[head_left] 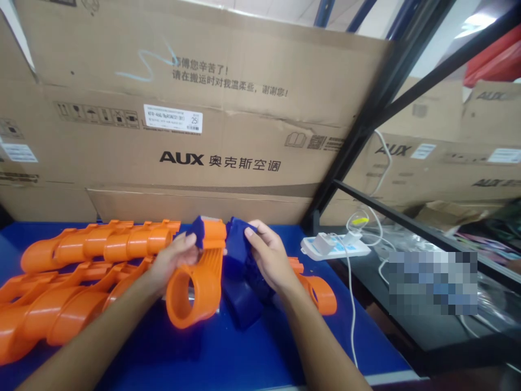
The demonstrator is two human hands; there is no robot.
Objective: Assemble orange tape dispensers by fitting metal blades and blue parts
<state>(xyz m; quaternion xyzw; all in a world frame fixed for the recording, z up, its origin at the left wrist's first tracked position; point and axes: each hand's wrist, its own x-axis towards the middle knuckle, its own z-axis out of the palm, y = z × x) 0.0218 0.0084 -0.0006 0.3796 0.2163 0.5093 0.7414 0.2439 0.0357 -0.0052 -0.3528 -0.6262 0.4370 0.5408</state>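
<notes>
While my left hand point(177, 258) held an orange piece point(209, 266) with a dark blue bit point(198, 231) against its top, my right hand point(268, 250) pinched a dark blue piece point(238, 252) just beside it. Both were over the middle of the blue counter point(252, 358). Orange parts point(85, 309) lay in rows to my left, another orange part point(326, 296) near my right wrist.

The far cardboard carton point(232, 133) bears "AUX 奥克斯空调" and, higher, "师傅您辛苦了! 请在搬运时对我温柔些,谢谢您!". Its white label point(173, 119) shows "25" and a blurred model code starting "KFR-46G". Cartons on the right point(439, 178) also read "AUX".
</notes>
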